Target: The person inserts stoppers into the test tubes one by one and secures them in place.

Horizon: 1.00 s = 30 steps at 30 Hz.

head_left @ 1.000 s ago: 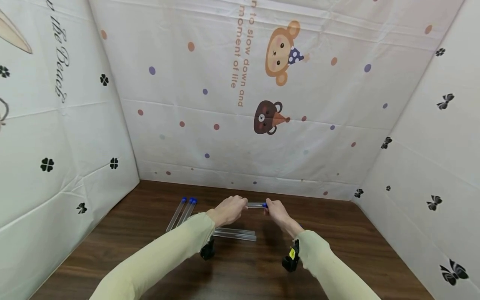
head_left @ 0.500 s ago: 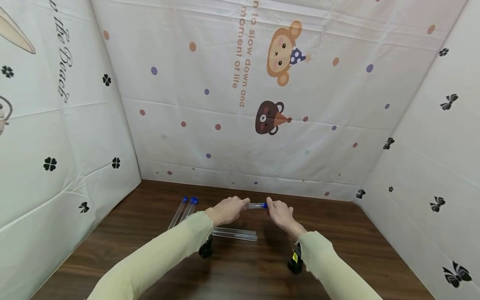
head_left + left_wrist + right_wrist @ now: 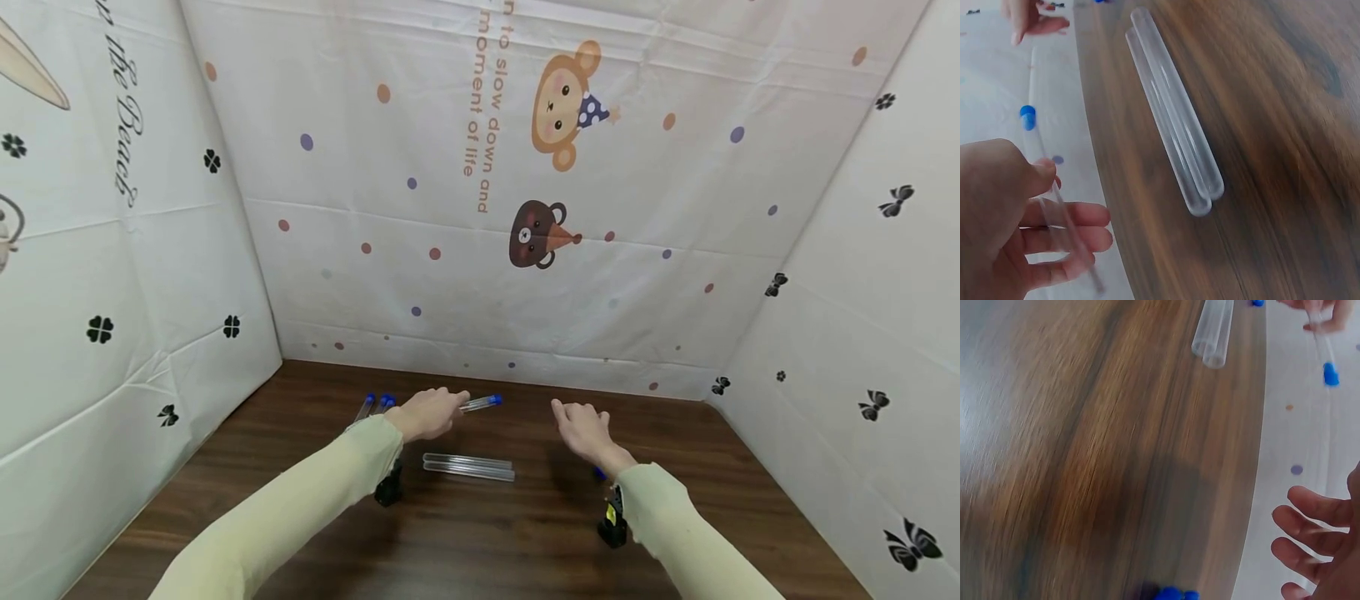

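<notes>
My left hand (image 3: 430, 414) holds a clear test tube (image 3: 477, 404) with a blue cap (image 3: 1028, 117) pushed into its end. In the left wrist view the thumb pinches the tube and the other fingers lie loosely along it. To the right, apart from the tube, my right hand (image 3: 585, 430) hovers over the table with nothing in it, its fingers loosely bent. Two uncapped clear test tubes (image 3: 468, 467) lie side by side on the table between the hands, nearer to me. Several capped test tubes (image 3: 365, 407) rest behind the left hand, partly hidden by it.
Loose blue caps (image 3: 1172, 594) sit on the wooden table (image 3: 540, 533) by the right wrist, mostly hidden in the head view. A white printed sheet (image 3: 420, 275) rises along the table's back, with more sheets on both sides.
The right hand has let go of the blue cap and moved right. The left hand has drawn left with the capped tube, which now tilts up slightly.
</notes>
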Each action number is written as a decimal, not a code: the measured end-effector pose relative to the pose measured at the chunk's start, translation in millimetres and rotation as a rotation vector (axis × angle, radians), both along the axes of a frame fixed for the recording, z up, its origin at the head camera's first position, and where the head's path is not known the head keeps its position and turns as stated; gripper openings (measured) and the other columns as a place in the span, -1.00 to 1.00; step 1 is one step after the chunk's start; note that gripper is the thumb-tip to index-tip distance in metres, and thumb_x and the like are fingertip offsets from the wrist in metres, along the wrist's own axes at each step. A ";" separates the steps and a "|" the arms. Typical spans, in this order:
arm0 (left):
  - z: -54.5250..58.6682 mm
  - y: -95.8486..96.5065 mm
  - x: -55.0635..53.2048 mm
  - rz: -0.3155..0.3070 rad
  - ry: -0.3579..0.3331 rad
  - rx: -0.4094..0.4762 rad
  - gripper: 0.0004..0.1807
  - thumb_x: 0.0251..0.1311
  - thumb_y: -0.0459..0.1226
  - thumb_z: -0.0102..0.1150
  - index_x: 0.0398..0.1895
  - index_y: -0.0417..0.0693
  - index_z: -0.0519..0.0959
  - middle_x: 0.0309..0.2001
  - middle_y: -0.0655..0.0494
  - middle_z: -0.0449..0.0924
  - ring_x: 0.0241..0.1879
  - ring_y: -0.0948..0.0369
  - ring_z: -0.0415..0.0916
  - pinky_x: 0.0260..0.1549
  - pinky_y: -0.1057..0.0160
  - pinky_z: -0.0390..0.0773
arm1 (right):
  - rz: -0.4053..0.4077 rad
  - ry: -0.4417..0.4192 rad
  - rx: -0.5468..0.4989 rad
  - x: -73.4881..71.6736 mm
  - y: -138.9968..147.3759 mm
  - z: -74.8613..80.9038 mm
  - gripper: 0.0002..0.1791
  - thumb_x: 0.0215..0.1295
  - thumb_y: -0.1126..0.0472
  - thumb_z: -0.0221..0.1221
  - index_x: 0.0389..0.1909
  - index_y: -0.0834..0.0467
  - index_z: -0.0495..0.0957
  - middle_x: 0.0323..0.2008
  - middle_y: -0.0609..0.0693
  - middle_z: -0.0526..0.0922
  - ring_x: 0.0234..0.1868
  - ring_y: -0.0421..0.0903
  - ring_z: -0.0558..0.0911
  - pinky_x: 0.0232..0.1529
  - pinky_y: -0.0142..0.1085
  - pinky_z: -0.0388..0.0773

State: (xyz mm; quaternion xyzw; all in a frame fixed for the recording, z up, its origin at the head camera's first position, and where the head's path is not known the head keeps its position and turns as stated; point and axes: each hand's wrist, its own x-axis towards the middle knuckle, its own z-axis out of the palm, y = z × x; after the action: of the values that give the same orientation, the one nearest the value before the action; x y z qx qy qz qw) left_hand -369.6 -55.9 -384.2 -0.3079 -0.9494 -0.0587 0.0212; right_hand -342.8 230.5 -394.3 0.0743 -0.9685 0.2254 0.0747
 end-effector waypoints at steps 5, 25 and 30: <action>0.7 -13.4 -4.3 0.022 -0.024 0.016 -0.73 0.27 -0.40 0.09 -0.02 0.01 0.37 -0.22 0.05 0.61 -0.26 0.08 0.55 -0.30 0.14 0.54 | -0.012 0.001 0.043 -2.1 13.9 -1.1 -0.42 0.58 -0.03 -0.30 -0.63 0.11 0.40 -0.65 -0.04 0.41 -0.48 -0.08 0.38 -0.09 0.06 0.13; -5.9 -51.7 -15.9 0.218 -0.110 0.042 -0.91 0.29 -0.33 0.05 -0.22 -0.19 0.46 -0.27 -0.06 0.58 -0.33 0.09 0.55 -0.31 0.09 0.56 | -0.083 -0.002 0.136 -2.5 46.5 -5.7 -0.46 0.56 -0.01 -0.26 -0.23 0.23 0.62 -0.48 0.03 0.59 -0.06 0.18 0.58 -0.05 0.14 0.19; -11.4 -56.2 -19.5 0.245 -0.074 0.028 -0.90 0.27 -0.32 0.08 -0.29 -0.18 0.55 -0.27 -0.06 0.63 -0.40 0.12 0.53 -0.38 0.12 0.56 | -0.084 0.009 0.136 -1.4 49.2 -4.3 -0.47 0.56 0.00 -0.25 -0.22 0.25 0.62 -0.51 0.03 0.57 -0.06 0.19 0.59 -0.04 0.18 0.19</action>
State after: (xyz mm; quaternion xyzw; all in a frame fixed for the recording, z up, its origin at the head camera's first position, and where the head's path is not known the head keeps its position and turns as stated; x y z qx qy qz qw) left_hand -389.0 -112.1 -395.6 -0.1869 -0.9791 -0.0803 -0.0025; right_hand -344.2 279.7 -398.6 0.0392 -0.9835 0.1555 0.0832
